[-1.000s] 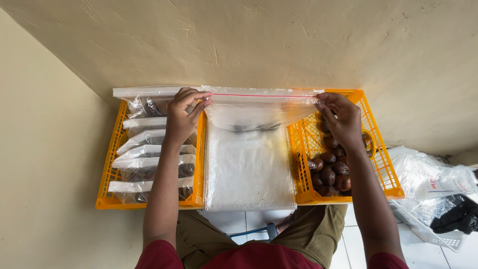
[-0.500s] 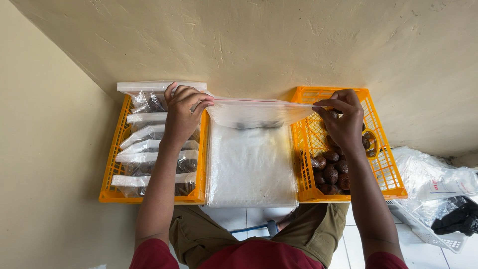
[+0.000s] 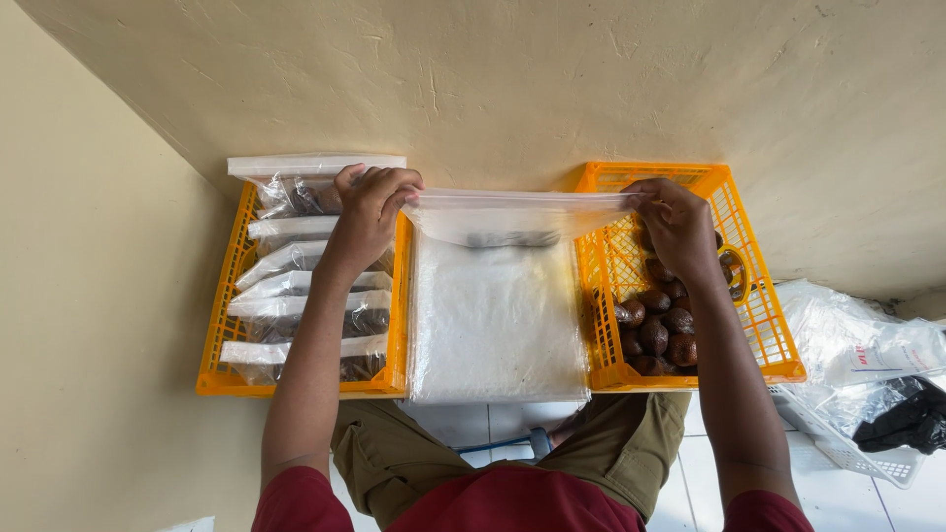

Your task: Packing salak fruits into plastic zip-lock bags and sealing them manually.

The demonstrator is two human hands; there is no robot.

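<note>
A clear zip bag (image 3: 512, 215) hangs stretched between my two hands, with dark fruit showing in its bottom. My left hand (image 3: 367, 212) pinches its left top corner, above the left orange crate (image 3: 399, 296). My right hand (image 3: 678, 229) pinches the right top corner, over the right orange crate (image 3: 754, 296). Under the held bag lies a flat stack of empty clear bags (image 3: 496, 320) between the crates.
The left crate holds several filled, sealed bags (image 3: 296, 320). Brown scaly fruits (image 3: 658, 335) lie loose in the right crate. A white basket (image 3: 847, 453) with crumpled plastic bags (image 3: 857, 345) and a black bag sits at the right. A beige wall stands close behind.
The bag's zip edge has tipped away from me, so the red line no longer shows. Both hands have stayed at the corners and shifted slightly.
</note>
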